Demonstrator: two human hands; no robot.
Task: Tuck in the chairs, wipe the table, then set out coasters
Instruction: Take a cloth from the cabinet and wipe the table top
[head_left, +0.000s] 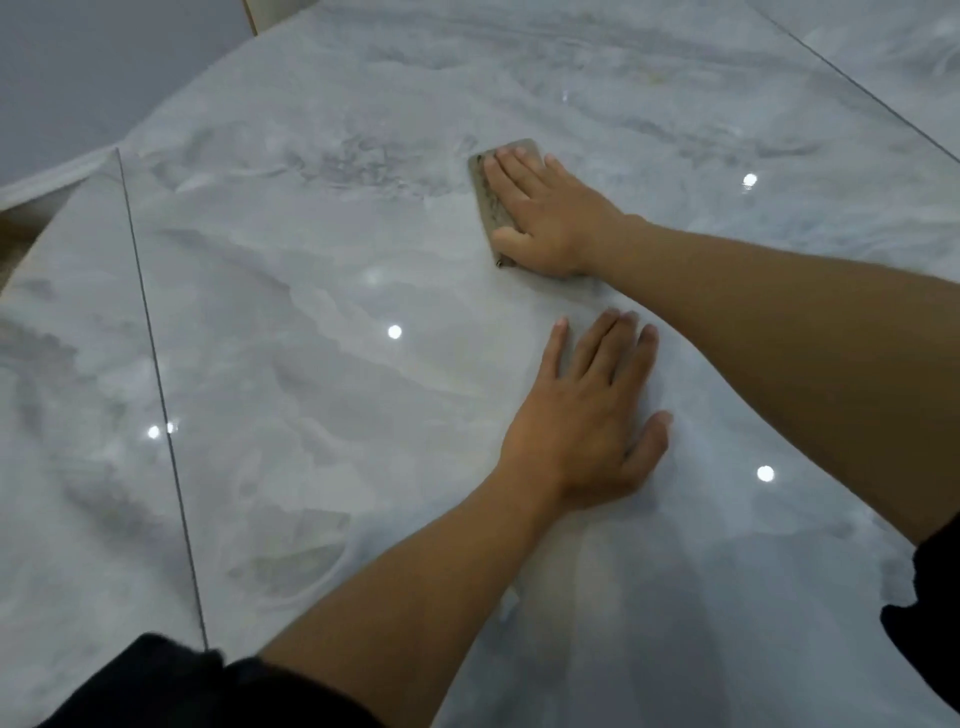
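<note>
A glossy grey marble table (291, 322) fills the view. My right hand (545, 213) lies flat with straight fingers on a folded grey-brown cloth (485, 200), pressing it onto the tabletop past the middle. My left hand (592, 415) rests palm down on the bare marble nearer to me, fingers spread and straight, holding nothing. Both forearms reach out from black sleeves. No chairs or coasters are in view.
A thin dark seam (156, 384) runs down the tabletop on the left, and another seam (857, 83) crosses the far right corner. The table's left edge (57, 176) meets a pale wall and a strip of floor. Ceiling lights reflect as bright spots.
</note>
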